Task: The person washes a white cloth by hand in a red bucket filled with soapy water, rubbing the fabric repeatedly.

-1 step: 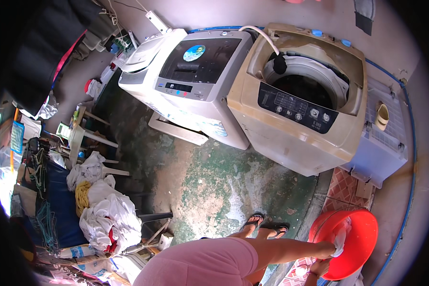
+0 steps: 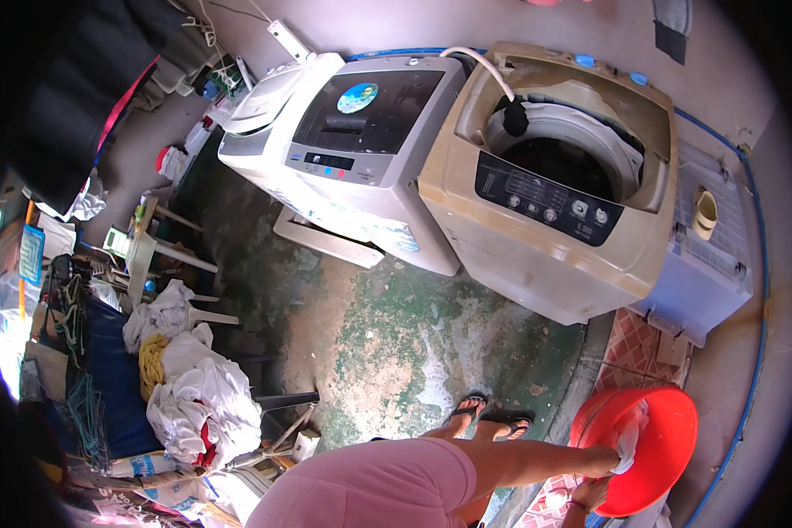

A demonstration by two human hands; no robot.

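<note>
A white wet-looking cloth (image 2: 631, 435) hangs inside the red plastic basin (image 2: 675, 449) at the lower right. My left arm reaches across from the pink sleeve, and my left hand (image 2: 607, 460) is closed on the cloth's lower end, fingers mostly hidden. Just below it, my right hand (image 2: 592, 495), with a band at the wrist, lies curled against the basin's near left rim. The basin leans on its side toward me, its inside showing.
Beige top-loading washer (image 2: 537, 264), lid up, stands ahead. A grey-white washer (image 2: 370, 114) is left of it, a translucent storage bin (image 2: 713, 282) right. White laundry (image 2: 207, 405) is heaped at left near a plastic chair (image 2: 141, 264). A low curb (image 2: 581, 387) edges red tiles.
</note>
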